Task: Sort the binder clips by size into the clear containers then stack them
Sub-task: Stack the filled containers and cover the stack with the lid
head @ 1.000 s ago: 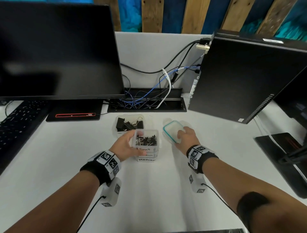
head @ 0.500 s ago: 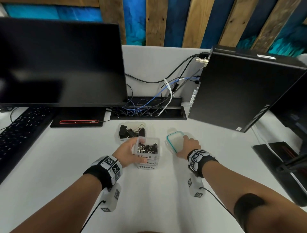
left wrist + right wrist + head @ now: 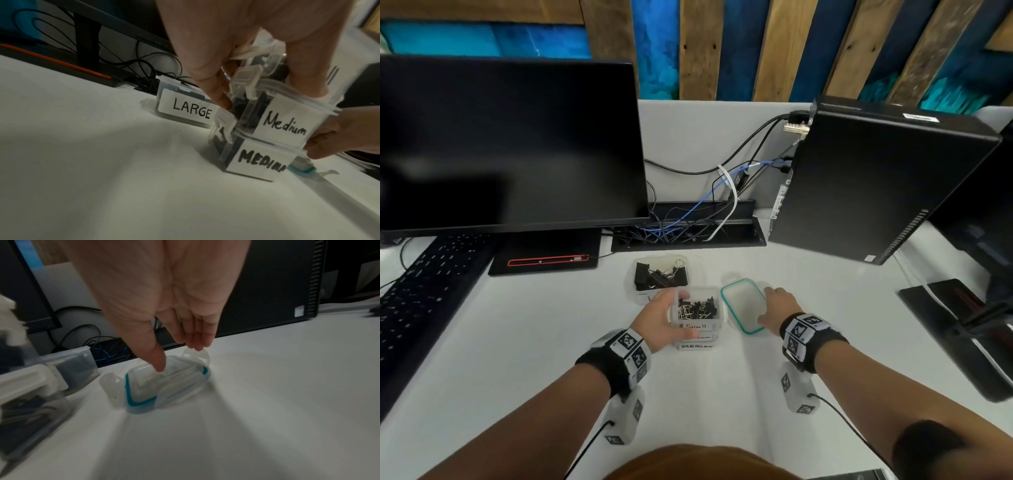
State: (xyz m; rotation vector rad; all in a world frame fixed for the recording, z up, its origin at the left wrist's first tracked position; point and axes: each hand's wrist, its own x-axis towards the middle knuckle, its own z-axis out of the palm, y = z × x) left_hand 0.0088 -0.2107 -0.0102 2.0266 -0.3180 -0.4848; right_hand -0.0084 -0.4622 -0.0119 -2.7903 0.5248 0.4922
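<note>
Three clear containers stand stacked at the desk's middle. The open top one, labelled Small, holds small black binder clips. Under it sit a closed box labelled Medium and another labelled MEDIUM. My left hand grips the Small container, thumb in front and fingers behind. Behind the stack, the open container labelled LARGE holds big clips. To the right, a clear lid with a teal seal tilts up off the desk. My right hand pinches its right edge, its thumb on the lid's inside.
A monitor and a keyboard fill the left. A cable tray runs along the back. A black computer case stands at the back right, with a black stand at the right edge. White desk lies in front.
My right hand has shifted to the lid's right edge and tipped the lid up. The left hand stays on the stack. The head view has tilted upward.
</note>
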